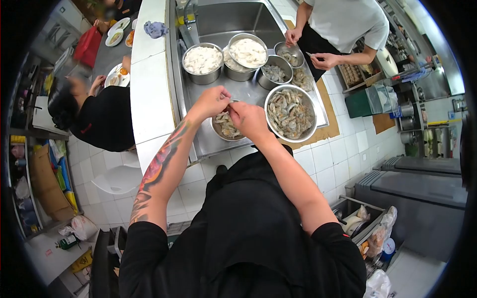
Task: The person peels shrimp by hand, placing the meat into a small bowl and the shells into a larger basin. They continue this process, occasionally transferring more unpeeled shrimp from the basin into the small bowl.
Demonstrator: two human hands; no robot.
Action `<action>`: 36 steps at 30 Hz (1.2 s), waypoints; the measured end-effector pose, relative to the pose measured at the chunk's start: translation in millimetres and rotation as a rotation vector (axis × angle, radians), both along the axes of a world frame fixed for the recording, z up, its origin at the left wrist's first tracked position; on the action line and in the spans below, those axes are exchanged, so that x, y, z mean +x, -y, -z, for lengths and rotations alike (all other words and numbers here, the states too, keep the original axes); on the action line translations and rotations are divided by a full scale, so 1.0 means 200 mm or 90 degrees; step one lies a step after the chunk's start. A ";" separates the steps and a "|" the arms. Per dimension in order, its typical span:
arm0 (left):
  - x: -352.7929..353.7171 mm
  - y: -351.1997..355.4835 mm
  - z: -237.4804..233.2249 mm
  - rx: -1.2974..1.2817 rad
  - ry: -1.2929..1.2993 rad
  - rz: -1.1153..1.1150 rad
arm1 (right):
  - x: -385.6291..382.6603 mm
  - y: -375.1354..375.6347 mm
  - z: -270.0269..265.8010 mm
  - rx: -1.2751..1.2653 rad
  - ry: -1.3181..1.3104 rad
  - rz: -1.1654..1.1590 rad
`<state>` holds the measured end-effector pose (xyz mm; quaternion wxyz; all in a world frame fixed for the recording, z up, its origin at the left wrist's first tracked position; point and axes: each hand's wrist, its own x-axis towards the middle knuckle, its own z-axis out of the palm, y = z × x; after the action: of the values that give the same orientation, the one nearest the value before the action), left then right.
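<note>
My left hand [214, 102] and my right hand [250, 119] meet above a small metal bowl [218, 133] of shrimp pieces. Fingers of both are pinched round a small greyish shrimp [233, 101], mostly hidden between them. Just right of my right hand stands a large metal bowl [291, 112] full of unpeeled shrimp. Beyond my hands, a metal pot [202, 63] and a raised bowl [248, 51] hold pale white pieces. Another pot [276, 72] holds grey peeled shrimp.
A steel sink [238, 21] with a faucet [188, 19] lies behind the bowls. A co-worker [348, 27] handles shrimp at the upper right, over a smaller bowl. A crumpled blue cloth [156, 30] rests on the white tiled ledge [151, 74]. A person [102, 119] sits at the left.
</note>
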<state>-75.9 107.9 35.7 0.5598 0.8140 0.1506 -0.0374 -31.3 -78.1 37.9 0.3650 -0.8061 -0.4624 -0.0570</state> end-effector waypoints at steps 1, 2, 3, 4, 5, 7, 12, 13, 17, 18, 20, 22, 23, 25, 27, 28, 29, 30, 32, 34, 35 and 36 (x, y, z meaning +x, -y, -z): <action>0.00 -0.01 0.01 0.039 0.043 -0.003 | 0.01 0.00 0.00 -0.001 0.001 -0.002; -0.01 -0.01 0.03 0.038 0.044 -0.004 | 0.03 0.02 0.02 0.011 -0.008 0.042; -0.01 -0.01 0.02 0.123 0.079 0.015 | 0.05 0.03 0.00 0.023 -0.017 0.088; -0.01 0.00 0.01 0.208 0.114 0.035 | 0.07 0.04 -0.01 0.022 -0.016 0.088; -0.01 0.01 0.00 0.206 0.115 0.035 | 0.10 0.05 -0.02 0.016 -0.062 0.108; -0.01 0.03 -0.04 0.226 0.150 0.063 | 0.17 0.07 0.02 0.029 -0.137 0.075; 0.00 0.06 -0.10 0.200 0.188 0.061 | 0.26 0.01 0.19 0.086 -0.537 -0.087; -0.01 0.06 -0.10 0.202 0.202 0.045 | 0.25 0.01 0.19 0.093 -0.548 -0.070; -0.02 0.05 -0.11 0.224 0.189 0.012 | 0.20 0.00 0.12 0.054 -0.473 -0.016; -0.02 0.05 -0.12 0.215 0.201 0.028 | 0.19 0.00 0.11 0.055 -0.474 -0.016; -0.02 0.06 -0.15 0.207 0.214 0.044 | 0.19 0.00 0.10 0.069 -0.426 -0.001; -0.01 0.06 -0.17 0.162 0.201 0.039 | 0.17 0.00 0.05 0.090 -0.432 0.012; -0.01 0.07 -0.17 0.161 0.199 0.039 | 0.16 0.00 0.05 0.110 -0.437 0.027; -0.01 0.07 -0.17 0.126 0.195 0.006 | 0.16 0.00 0.07 0.117 -0.444 0.037; 0.00 0.08 -0.14 0.164 0.197 0.004 | 0.15 0.00 0.07 0.124 -0.451 0.043; 0.00 0.08 -0.13 0.202 0.200 0.001 | 0.13 0.01 0.06 0.102 -0.447 0.054; 0.00 0.08 -0.11 0.203 0.199 0.000 | 0.12 0.02 0.05 0.080 -0.443 0.065; 0.00 0.09 -0.10 0.249 0.216 0.003 | 0.11 0.02 0.05 0.080 -0.443 0.062; -0.01 0.08 -0.09 0.296 0.231 0.006 | 0.09 0.03 0.08 0.108 -0.497 0.080; 0.00 0.06 -0.09 0.375 0.277 -0.019 | 0.08 0.04 0.07 0.127 -0.542 0.078; 0.00 0.04 -0.09 0.375 0.277 -0.019 | 0.08 0.04 0.07 0.146 -0.587 0.076; 0.00 0.02 -0.09 0.309 0.248 -0.035 | 0.09 0.05 0.09 0.147 -0.586 0.077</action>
<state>-75.5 104.3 53.1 0.3684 0.9112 0.0667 0.1717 -13.7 -87.2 20.6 0.6153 -0.7269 -0.1955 0.2340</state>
